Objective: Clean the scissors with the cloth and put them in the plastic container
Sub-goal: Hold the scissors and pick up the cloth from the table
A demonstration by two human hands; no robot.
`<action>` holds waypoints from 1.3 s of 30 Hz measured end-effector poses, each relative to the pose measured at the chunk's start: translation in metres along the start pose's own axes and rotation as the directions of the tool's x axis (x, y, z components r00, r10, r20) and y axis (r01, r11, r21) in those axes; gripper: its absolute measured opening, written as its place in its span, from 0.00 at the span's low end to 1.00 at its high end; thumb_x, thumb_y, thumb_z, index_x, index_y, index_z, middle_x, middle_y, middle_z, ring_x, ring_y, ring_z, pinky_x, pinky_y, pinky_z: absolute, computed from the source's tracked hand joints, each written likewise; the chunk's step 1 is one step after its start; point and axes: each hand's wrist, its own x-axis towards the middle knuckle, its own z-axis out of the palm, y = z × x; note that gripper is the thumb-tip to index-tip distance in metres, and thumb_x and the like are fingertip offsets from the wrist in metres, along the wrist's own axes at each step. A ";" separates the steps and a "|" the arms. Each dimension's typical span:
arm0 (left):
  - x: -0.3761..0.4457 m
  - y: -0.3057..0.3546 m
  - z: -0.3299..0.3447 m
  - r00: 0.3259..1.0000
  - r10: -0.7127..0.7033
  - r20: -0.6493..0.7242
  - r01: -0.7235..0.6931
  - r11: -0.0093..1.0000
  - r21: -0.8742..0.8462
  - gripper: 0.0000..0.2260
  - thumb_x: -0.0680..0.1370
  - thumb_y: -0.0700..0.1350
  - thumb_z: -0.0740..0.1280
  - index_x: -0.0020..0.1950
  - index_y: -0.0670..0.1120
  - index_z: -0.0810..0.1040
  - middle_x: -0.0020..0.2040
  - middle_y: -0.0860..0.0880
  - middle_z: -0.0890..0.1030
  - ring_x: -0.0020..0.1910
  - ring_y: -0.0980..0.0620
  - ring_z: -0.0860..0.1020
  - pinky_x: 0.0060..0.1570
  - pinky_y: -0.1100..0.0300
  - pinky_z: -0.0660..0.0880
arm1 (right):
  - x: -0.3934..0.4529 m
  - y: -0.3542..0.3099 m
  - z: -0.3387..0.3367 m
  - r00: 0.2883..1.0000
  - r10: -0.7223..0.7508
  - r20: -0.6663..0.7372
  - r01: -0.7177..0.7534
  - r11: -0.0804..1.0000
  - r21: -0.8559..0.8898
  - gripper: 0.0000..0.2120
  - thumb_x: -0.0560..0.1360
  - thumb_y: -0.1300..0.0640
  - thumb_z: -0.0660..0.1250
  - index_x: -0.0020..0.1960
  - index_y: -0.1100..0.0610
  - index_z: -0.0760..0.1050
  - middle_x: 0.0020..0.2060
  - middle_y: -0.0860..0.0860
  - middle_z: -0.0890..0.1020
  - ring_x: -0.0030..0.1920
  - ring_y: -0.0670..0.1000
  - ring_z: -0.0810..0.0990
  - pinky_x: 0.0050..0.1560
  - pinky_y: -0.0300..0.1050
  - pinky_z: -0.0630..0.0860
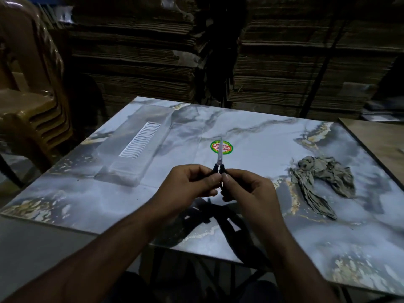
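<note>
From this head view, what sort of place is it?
Likely a storeroom or packaging workshop, dimly lit: flattened cardboard stacks fill the back wall, stacked plastic chairs stand at left, and a marble-print table serves as the bench.

Scissors (219,159) at table (251,132) centre, tips toward 12; container (133,149) at 10 o'clock; cloth (321,182) at 3 o'clock; chairs (28,84) beyond at 9.

A marble-patterned table (251,136) carries a clear plastic container (133,147) at about ten o'clock, a round green-and-red sticker (227,147) near its centre, and a crumpled grey cloth (321,180) at three o'clock.
</note>
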 end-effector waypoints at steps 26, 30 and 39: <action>0.046 -0.004 0.039 1.000 -0.017 0.005 0.017 0.939 -0.343 0.07 0.80 0.39 0.70 0.54 0.36 0.84 0.50 0.34 0.87 0.49 0.42 0.87 0.51 0.57 0.84 | 0.029 -0.023 -0.056 0.980 -0.190 -0.057 0.151 0.900 -0.409 0.05 0.81 0.53 0.74 0.47 0.46 0.85 0.36 0.37 0.86 0.39 0.40 0.85 0.43 0.34 0.79; 0.063 -0.005 0.034 0.999 -0.036 0.002 0.035 0.962 -0.271 0.05 0.81 0.39 0.70 0.53 0.37 0.83 0.51 0.34 0.87 0.50 0.39 0.88 0.50 0.57 0.84 | 0.060 -0.006 -0.130 0.917 -0.264 -0.300 -0.069 0.636 -0.768 0.08 0.82 0.55 0.70 0.59 0.53 0.85 0.49 0.47 0.88 0.48 0.50 0.86 0.54 0.49 0.83; 0.059 -0.018 0.037 0.989 -0.134 0.062 0.146 0.945 -0.292 0.10 0.81 0.41 0.70 0.56 0.34 0.81 0.52 0.32 0.86 0.49 0.36 0.87 0.47 0.51 0.85 | 0.096 0.031 -0.206 0.876 0.085 -0.474 -0.470 0.370 -0.801 0.33 0.77 0.28 0.66 0.36 0.59 0.80 0.33 0.57 0.84 0.38 0.60 0.84 0.45 0.52 0.82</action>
